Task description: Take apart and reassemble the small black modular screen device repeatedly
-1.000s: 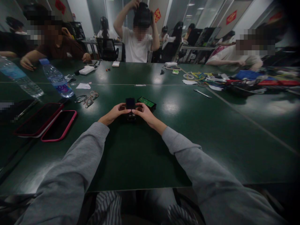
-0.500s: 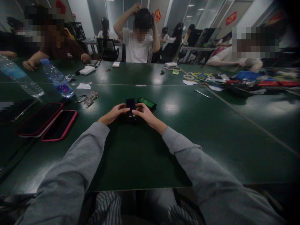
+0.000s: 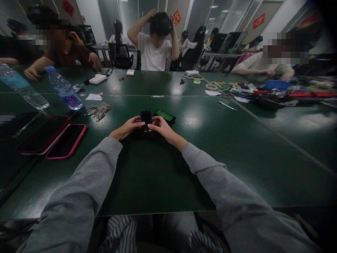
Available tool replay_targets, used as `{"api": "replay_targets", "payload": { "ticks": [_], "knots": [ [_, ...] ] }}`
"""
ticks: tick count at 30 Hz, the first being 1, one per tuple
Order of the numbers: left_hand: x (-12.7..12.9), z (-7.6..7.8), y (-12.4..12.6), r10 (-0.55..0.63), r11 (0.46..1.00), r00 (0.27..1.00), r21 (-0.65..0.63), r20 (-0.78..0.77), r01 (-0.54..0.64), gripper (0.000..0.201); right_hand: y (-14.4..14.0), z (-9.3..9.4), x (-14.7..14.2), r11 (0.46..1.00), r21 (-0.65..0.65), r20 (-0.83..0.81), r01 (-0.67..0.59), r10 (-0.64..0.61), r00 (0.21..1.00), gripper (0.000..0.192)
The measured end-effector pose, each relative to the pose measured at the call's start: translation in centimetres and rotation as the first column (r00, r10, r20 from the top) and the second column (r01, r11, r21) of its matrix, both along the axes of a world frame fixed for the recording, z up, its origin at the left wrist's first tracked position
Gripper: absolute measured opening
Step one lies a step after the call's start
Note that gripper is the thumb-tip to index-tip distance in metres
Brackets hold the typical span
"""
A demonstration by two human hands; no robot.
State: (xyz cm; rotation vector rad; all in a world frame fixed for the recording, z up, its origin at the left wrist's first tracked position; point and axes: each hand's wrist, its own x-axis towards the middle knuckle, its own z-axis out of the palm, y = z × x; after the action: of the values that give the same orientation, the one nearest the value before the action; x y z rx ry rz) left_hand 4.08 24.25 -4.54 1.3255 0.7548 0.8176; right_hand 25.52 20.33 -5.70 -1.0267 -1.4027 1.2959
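Note:
A small black device (image 3: pixel 146 123) rests on the dark green table (image 3: pixel 163 168) in front of me. My left hand (image 3: pixel 126 128) grips its left side and my right hand (image 3: pixel 163 128) grips its right side, fingertips on its upper part. Just beyond my right hand lies a green circuit board (image 3: pixel 165 115) in a black frame. Both of my arms are in grey sleeves.
Two phones in pink cases (image 3: pixel 56 137) lie at the left, with glasses (image 3: pixel 98 110) and two water bottles (image 3: pixel 64 89) behind them. A wrench (image 3: pixel 228 105) and a heap of cables and tools (image 3: pixel 263 89) sit at the right. Several people sit across the table.
My hands and the black device have hardly moved. The person in white across the table has shifted both raised arms a little.

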Motion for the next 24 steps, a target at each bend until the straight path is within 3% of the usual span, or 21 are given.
{"api": "replay_targets", "payload": {
  "ticks": [12,24],
  "knots": [
    [0.14,-1.03,0.71,0.063,0.998,0.997,0.026,-0.037,-0.062,0.061,0.31,-0.55,-0.15,1.0,0.021,-0.02,-0.003,0.003,1.0,0.065],
    [0.45,-0.33,-0.02,0.061,0.998,0.997,0.026,-0.056,-0.06,0.063,-0.01,-0.09,-0.13,1.0,0.015,-0.01,-0.01,0.01,1.0,0.066]
  ]
}}
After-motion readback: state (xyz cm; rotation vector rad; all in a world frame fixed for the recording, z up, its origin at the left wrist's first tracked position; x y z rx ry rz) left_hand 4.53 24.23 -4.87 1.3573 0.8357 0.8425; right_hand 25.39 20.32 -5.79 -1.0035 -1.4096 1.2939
